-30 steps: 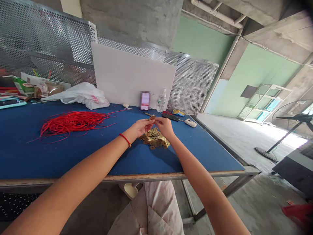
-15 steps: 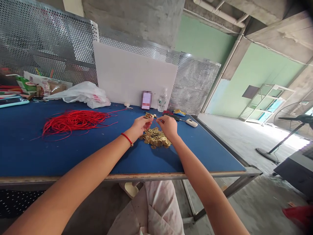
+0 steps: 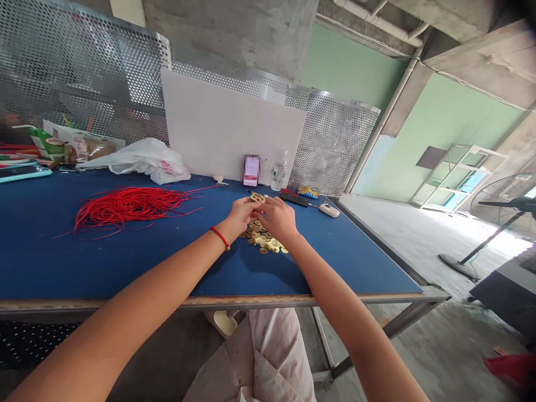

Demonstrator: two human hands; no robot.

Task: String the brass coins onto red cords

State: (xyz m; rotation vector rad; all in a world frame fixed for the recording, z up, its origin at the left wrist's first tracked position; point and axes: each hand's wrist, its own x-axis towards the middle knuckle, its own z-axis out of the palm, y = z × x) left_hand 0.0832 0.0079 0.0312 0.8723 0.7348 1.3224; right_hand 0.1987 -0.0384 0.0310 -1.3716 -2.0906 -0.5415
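Note:
My left hand (image 3: 242,216), with a red cord bracelet (image 3: 220,238) on its wrist, pinches a small brass coin with a square hole (image 3: 257,196) at its fingertips. My right hand (image 3: 278,219) sits against the left hand's fingers, close to that coin. Whether it grips a thin thread there is hidden. Below both hands lies a heap of similar brass coins (image 3: 263,240), partly covered by them. To the left, a tangled bundle of thin red cords (image 3: 129,204) rests on the blue tabletop (image 3: 125,268).
Behind the hands stand a white board (image 3: 230,123), a blurred card (image 3: 251,170) and a water bottle (image 3: 278,171). A remote (image 3: 293,199) and a white computer mouse (image 3: 329,210) lie to the right. A plastic bag (image 3: 146,162) and packets sit back left.
My hands have come closer together, and the right hand now overlaps the left hand's fingers near the coin. The coin heap is more covered, and the view has shifted slightly.

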